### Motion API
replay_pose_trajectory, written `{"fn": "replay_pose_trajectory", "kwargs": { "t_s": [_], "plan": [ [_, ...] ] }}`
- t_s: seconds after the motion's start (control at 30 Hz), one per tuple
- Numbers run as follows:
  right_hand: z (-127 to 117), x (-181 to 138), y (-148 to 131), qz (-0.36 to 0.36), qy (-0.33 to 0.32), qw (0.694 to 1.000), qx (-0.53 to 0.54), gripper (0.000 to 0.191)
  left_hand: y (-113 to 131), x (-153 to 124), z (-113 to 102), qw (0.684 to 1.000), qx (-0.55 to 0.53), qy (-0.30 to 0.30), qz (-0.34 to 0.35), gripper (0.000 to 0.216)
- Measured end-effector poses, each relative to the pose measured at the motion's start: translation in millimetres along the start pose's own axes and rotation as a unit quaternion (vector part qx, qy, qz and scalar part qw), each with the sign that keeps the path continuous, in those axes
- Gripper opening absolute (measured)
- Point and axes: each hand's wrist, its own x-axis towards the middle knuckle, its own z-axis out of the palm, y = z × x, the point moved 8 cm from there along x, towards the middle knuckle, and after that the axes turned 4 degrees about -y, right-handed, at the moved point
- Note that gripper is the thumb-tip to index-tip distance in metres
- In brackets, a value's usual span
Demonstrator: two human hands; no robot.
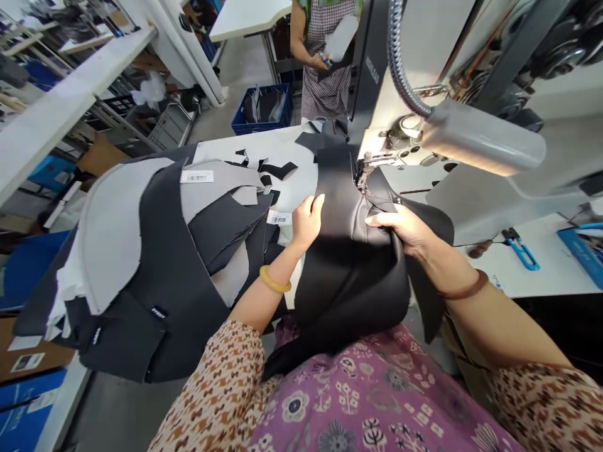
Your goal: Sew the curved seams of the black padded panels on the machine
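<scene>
**Left grip [308, 220] flat, right grip [405, 227] closed on the black fabric [351, 276]**

Left grip lies open, fingers stretched and palm down on the fabric's left edge, holding nothing. A yellow bangle [274, 280] sits on that wrist. Right grip is closed over a fold on the fabric's right side, thumb on top and fingers tucked under, just beside the presser foot [362, 174] of the sewing machine [377, 75]. A brown bangle [464, 289] circles that wrist.

The black fabric runs from under the presser foot, across the white counter [282, 147], and down into the person's lap. Left of it lies a heap of grey and black cut pieces [155, 251] with barcode labels [196, 177]. Blue snips [522, 251] rest on the counter to the right, well apart. A machine lamp [480, 135] hangs above the right grip. Beyond the counter stands a co-worker in a checked apron [325, 56].
</scene>
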Motion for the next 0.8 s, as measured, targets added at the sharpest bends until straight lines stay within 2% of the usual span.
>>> {"fn": "replay_pose_trajectory", "kwargs": {
  "t_s": [0.07,0.13,0.23,0.3,0.4,0.5,0.57,0.67,0.73,0.8],
  "plan": [
    [-1,2,-1,-0.012,0.016,1.000,-0.002,0.026,8,1,-13,0.997,0.046,0.030,0.052,0.032],
    [-1,4,-5,-0.032,0.019,0.999,-0.014,0.024,30,-4,-20,0.981,0.085,0.031,0.174,0.045],
    [-1,6,-10,-0.055,0.020,0.998,-0.035,0.025,63,-25,-5,0.909,0.109,-0.087,0.392,0.071],
    [-1,6,-12,-0.061,0.020,0.997,-0.051,0.024,70,-35,5,0.872,0.121,-0.138,0.453,0.074],
    [1,2,-20,-0.081,0.015,0.991,-0.107,0.022,71,-34,11,0.872,0.151,-0.129,0.447,0.066],
    [4,-4,-37,-0.125,0.015,0.969,-0.213,0.020,70,-33,16,0.882,0.177,-0.128,0.417,0.063],
    [3,-8,-48,-0.142,0.028,0.940,-0.310,0.019,72,-34,18,0.886,0.192,-0.132,0.401,0.060],
    [-4,-12,-65,-0.171,0.087,0.873,-0.448,0.026,76,-34,19,0.892,0.208,-0.127,0.382,0.054],
    [-9,-15,-75,-0.210,0.137,0.833,-0.493,0.036,78,-34,20,0.895,0.214,-0.122,0.372,0.052],
    [-14,-16,-80,-0.239,0.186,0.813,-0.497,0.035,79,-34,20,0.897,0.214,-0.117,0.368,0.051]
  ]
}}
